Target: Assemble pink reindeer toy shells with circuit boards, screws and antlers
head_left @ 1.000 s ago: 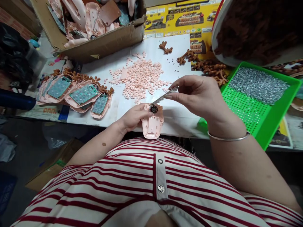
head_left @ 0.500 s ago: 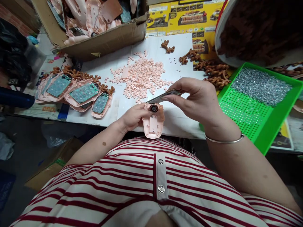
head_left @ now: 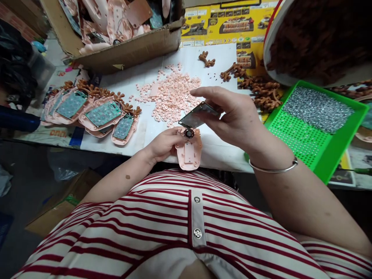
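Note:
My left hand [head_left: 166,145] grips a pink plastic shell [head_left: 188,159] near the table's front edge, its hollow side facing up. A round black speaker [head_left: 189,133] sits at the upper end of the shell, by my left thumb. Above it, my right hand [head_left: 232,116] holds a circuit board [head_left: 195,116] by its right end, thumb below and index finger stretched out over it. The board is tilted, and its lower left corner is close to the speaker. Part of the board is hidden behind my right fingers.
Small pink buttons [head_left: 177,93] lie heaped beyond my hands. Pink shells with circuit boards [head_left: 103,113] are stacked at left, below a cardboard box [head_left: 128,54] of parts. Brown antler pieces [head_left: 266,91] lie right, beside a green tray [head_left: 302,143] with many screws [head_left: 319,108].
The circuit board has turned, so more of its face shows. My right index finger has lifted off and stretched leftward. My left hand and the shell have stayed nearly still.

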Demonstrator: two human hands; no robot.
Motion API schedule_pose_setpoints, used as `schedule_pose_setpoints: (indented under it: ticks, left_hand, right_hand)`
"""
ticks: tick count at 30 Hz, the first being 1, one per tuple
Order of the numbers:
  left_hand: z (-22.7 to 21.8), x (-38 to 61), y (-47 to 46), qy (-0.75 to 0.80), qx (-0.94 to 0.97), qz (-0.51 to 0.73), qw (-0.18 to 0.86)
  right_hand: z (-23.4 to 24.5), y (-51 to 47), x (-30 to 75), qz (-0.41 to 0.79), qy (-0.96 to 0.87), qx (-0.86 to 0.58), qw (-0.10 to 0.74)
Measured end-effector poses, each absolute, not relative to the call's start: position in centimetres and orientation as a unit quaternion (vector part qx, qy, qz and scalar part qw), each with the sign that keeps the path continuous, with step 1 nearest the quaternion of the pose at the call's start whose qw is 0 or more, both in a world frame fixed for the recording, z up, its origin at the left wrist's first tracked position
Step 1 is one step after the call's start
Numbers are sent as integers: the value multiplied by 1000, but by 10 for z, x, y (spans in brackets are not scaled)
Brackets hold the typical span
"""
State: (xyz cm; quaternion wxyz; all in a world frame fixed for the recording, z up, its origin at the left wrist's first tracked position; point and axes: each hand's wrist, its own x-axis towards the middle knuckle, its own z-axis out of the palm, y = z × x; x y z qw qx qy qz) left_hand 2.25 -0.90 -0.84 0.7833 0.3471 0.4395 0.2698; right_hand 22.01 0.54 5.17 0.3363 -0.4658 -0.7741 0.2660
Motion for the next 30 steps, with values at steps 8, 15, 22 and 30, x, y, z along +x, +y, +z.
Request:
schedule_pose_setpoints:
  ticks: [8, 15, 22, 30]
  left_hand:
    - [-11, 23, -8, 420, 318, 289, 799]
    - [-14, 20, -5, 396, 310, 300, 811]
    - [-15, 20, -5, 375, 314, 322, 811]
    - [-19, 17, -5, 376, 307, 335, 808]
  right_hand:
    - [51, 17, 225, 277, -772, -478, 316]
    - [47, 13, 245, 321, -801, -423, 275]
    - [46, 4, 241, 263, -800, -439, 313]
    - [31, -13, 237, -52, -850, -441, 283]
